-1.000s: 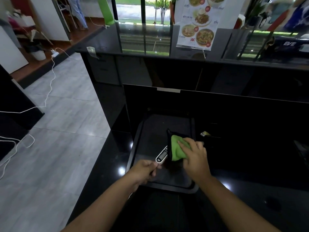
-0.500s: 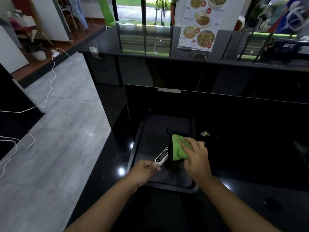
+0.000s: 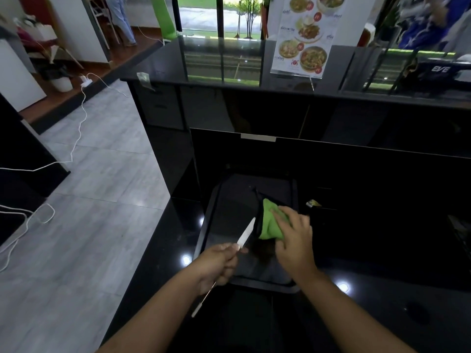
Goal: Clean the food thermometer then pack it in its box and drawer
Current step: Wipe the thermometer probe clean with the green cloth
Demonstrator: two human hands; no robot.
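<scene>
My left hand (image 3: 218,263) grips the white food thermometer (image 3: 246,234) near its middle. Its body points up and right toward the cloth, and its thin metal probe (image 3: 202,300) sticks out below my fist toward me. My right hand (image 3: 293,240) presses a green cloth (image 3: 270,222) with a black edge against the thermometer's far end. Both hands are above a black tray (image 3: 219,212) on the glossy black counter. No box shows in the view.
A small gold-coloured item (image 3: 313,203) lies right of the tray. A raised black counter (image 3: 204,72) with a menu stand (image 3: 303,34) runs across the back. The counter's left edge (image 3: 153,238) drops to a grey tiled floor with white cables (image 3: 76,138).
The thermometer has turned in my left hand: its display face no longer shows and only its narrow side is seen. My left hand drew slightly toward me. The right hand keeps the cloth in place.
</scene>
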